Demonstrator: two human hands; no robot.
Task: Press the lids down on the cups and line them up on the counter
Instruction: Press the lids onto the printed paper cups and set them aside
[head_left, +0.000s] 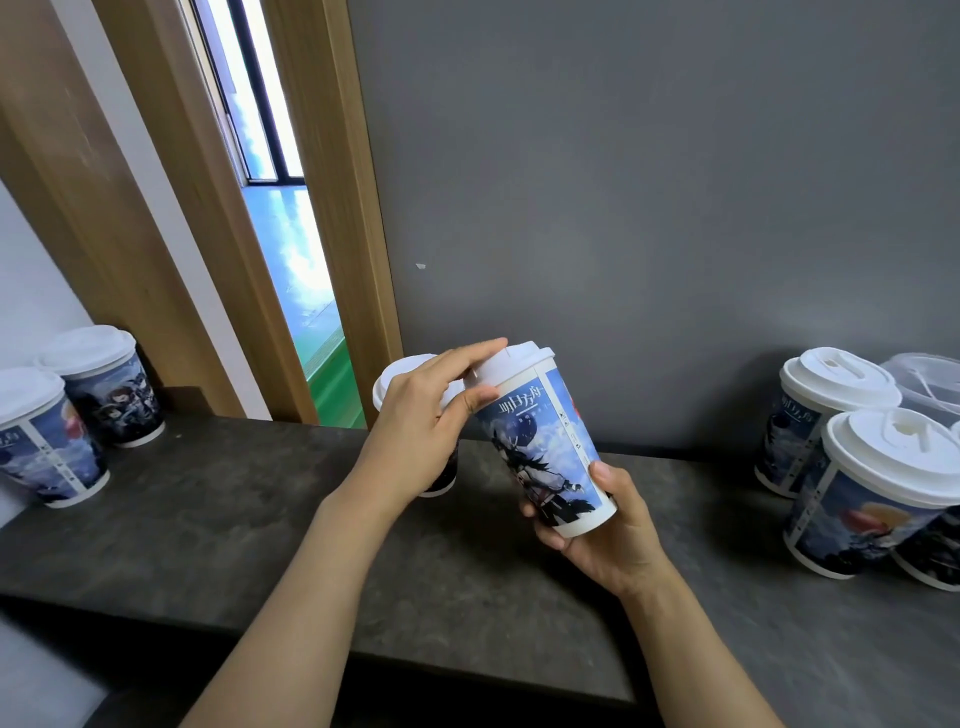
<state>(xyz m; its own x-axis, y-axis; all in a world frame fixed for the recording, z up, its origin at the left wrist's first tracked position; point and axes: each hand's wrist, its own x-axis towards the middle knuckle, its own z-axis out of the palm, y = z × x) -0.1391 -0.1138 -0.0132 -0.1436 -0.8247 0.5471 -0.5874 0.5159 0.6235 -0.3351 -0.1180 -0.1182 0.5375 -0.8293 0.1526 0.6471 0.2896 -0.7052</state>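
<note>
A printed blue paper cup with a white lid hangs tilted above the dark counter. My right hand grips its base from below. My left hand pinches the lid's left rim, with fingers over the top and the thumb at the side. Behind my left hand a second lidded cup stands on the counter, mostly hidden.
Two lidded cups stand at the counter's left end. At the right end stand several lidded cups and a clear plastic container. A grey wall rises behind the counter, with a wooden door frame at the left.
</note>
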